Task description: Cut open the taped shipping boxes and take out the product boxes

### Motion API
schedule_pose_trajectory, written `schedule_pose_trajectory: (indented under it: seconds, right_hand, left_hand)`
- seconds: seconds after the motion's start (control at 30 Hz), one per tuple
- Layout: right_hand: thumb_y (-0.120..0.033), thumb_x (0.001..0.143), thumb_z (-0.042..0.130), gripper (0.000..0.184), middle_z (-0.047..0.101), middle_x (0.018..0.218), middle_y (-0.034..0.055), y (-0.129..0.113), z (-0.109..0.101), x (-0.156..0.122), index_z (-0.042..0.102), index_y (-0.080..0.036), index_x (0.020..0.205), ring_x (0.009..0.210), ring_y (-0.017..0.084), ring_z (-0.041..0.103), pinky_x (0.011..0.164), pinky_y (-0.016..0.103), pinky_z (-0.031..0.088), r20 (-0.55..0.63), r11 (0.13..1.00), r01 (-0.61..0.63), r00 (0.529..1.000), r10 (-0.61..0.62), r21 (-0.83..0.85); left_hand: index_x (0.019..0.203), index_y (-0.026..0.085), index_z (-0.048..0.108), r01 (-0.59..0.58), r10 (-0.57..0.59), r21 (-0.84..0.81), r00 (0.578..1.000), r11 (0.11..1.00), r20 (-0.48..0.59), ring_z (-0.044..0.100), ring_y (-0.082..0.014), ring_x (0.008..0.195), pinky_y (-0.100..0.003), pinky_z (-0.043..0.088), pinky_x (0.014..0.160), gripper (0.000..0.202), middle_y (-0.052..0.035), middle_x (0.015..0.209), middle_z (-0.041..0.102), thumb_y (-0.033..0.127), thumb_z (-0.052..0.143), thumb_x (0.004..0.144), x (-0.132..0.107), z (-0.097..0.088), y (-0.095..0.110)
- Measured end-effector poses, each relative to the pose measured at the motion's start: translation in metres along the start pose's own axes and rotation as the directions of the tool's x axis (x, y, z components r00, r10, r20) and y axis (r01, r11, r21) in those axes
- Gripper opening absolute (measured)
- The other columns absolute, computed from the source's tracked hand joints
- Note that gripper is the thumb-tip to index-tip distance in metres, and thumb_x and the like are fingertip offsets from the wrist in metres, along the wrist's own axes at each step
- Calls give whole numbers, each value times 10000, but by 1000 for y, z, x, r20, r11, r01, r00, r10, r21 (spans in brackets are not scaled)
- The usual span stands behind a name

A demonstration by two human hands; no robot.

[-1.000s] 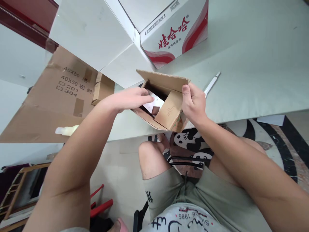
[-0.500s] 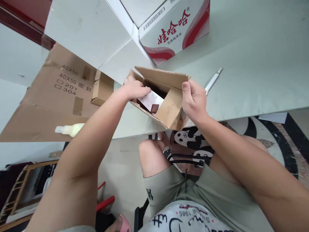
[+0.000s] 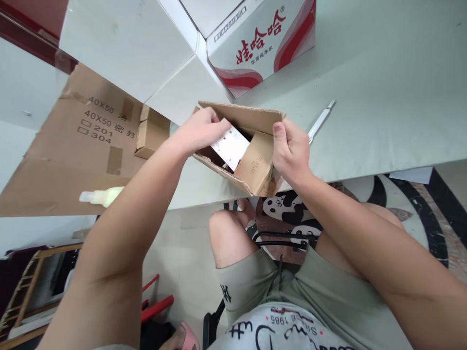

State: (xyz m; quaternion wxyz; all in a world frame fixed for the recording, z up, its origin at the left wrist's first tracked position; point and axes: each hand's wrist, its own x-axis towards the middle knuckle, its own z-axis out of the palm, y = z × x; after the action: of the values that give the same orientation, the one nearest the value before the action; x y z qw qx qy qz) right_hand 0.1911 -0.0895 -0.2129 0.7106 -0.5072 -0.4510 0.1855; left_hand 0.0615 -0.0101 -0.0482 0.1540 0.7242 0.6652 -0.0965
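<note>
A small brown cardboard box (image 3: pixel 239 115) is tilted at the table's front edge, its top flaps up. At the box's left end, my left hand (image 3: pixel 204 129) is closed on a white printed card (image 3: pixel 232 146) that slants into the box; my fingertips are partly hidden. My right hand (image 3: pixel 291 148) grips the right end of the box, thumb on top and fingers behind the wall. Within the box, a brown cardboard flap or inner piece (image 3: pixel 254 158) with faint stamped print covers the right part. Past my right hand lies a white utility knife (image 3: pixel 321 120).
White cartons (image 3: pixel 127 43) and a red-and-white water carton (image 3: pixel 260 48) stand at the back. On the left are a large cardboard sheet (image 3: pixel 54 160), a small brown box (image 3: pixel 151 133) and a pale yellow bottle (image 3: pixel 102 196). The pale green table (image 3: pixel 394 97) extends right.
My left hand has drawn the white card slightly up, so more of it shows and the brown square on it or below it is gone from sight. My right hand stays on the box.
</note>
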Motion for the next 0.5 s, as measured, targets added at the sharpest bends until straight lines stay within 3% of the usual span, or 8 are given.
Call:
schedule_pose_trajectory:
  seconds: [0.1, 0.2, 0.27, 0.33, 0.4, 0.5]
  right_hand:
    - [-764, 1067, 248, 622, 328, 682, -8, 0, 0, 0, 279, -243, 730, 662, 155, 401, 673, 319, 370, 8, 1000, -21, 1000, 22, -18]
    - [-787, 1056, 224, 630, 327, 693, -4, 0, 0, 0, 303, -247, 742, 682, 166, 416, 690, 322, 387, 27, 999, -30, 999, 31, -38]
    - [-791, 1054, 220, 632, 321, 694, -4, 1, 0, 0, 303, -247, 743, 680, 165, 416, 689, 322, 386, 28, 999, -24, 999, 25, -38]
    - [-795, 1052, 220, 635, 322, 693, -4, 1, 0, 0, 298, -247, 741, 676, 163, 412, 683, 322, 382, 29, 999, -17, 999, 18, -34]
    - [-799, 1050, 221, 638, 325, 691, -4, 1, 0, 0, 290, -247, 738, 674, 163, 409, 678, 323, 381, 37, 999, -19, 999, 21, -34]
    - [-796, 1052, 221, 639, 324, 685, -4, 0, 0, 0, 279, -246, 733, 672, 163, 413, 679, 326, 384, 37, 999, -29, 999, 30, -37]
  left_hand:
    - [920, 204, 630, -147, 146, -184, 989, 972, -22, 677, -211, 757, -347, 500, 653, 152, -65, 875, 681, 347, 590, 886, -21, -6, 9]
    - [895, 197, 654, -350, 372, -258, 928, 900, 37, 701, -213, 925, -361, 541, 803, 95, -44, 901, 693, 266, 590, 893, -37, -11, 19]
    - [977, 186, 676, -381, 382, -212, 924, 900, -38, 704, -220, 1005, -375, 551, 889, 134, -43, 944, 704, 265, 599, 900, -39, -13, 21]
    - [1101, 177, 689, -302, 288, -147, 952, 942, -104, 707, -241, 1064, -390, 562, 933, 262, -67, 1097, 727, 341, 626, 907, -35, -15, 18]
    - [1298, 205, 667, -195, 198, -82, 980, 977, 25, 700, -291, 1163, -394, 577, 949, 501, -94, 1321, 710, 460, 690, 867, -27, -15, 10]
    - [1491, 294, 578, -154, 150, -13, 934, 988, 325, 654, -341, 1321, -362, 589, 955, 789, -91, 1514, 636, 575, 744, 772, -14, -14, -5]
